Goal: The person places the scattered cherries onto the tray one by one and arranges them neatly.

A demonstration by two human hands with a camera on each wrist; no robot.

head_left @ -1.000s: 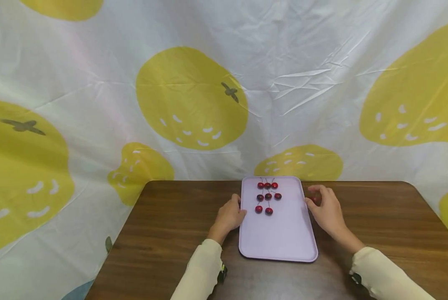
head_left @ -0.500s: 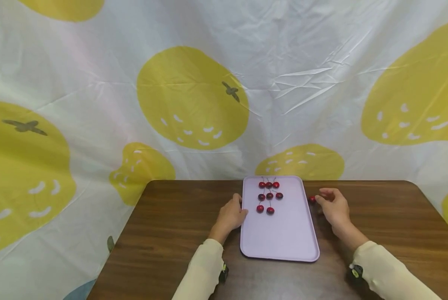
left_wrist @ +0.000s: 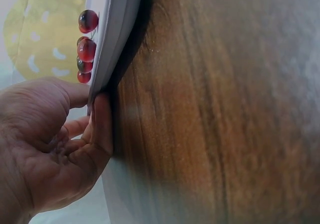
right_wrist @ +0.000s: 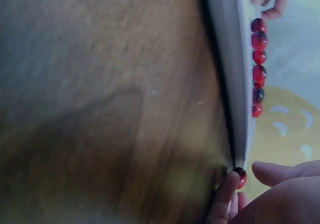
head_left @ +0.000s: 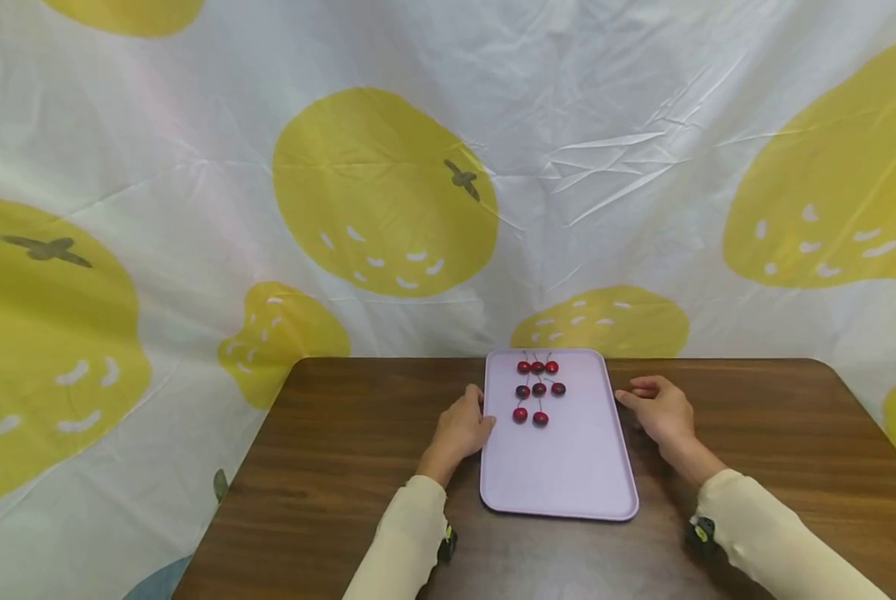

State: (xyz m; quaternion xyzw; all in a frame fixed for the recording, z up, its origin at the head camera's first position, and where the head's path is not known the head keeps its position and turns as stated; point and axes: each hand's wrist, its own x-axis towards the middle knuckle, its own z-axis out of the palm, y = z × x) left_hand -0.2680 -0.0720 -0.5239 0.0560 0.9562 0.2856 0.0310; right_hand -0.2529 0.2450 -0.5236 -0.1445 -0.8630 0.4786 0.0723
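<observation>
A pale lilac tray lies on the wooden table. On its far half, dark red cherries with stems form rows: three in the back row, three in the middle row and two in the front row. My left hand grips the tray's left edge, thumb at the rim and fingers against the side and underside. Beyond the right edge, my right hand reaches around a loose cherry. One finger touches that cherry, while the thumb stands a little apart. The head view hides this cherry behind the hand.
The brown wooden table extends on both sides of the tray. Right behind it hangs a white curtain printed with yellow fruit. Both cream sleeves carry small dark wrist devices.
My right hand first drew slightly right, exposing the loose cherry beside the tray, then came back left over it. My left hand stays at the tray's edge, and the rows are unchanged.
</observation>
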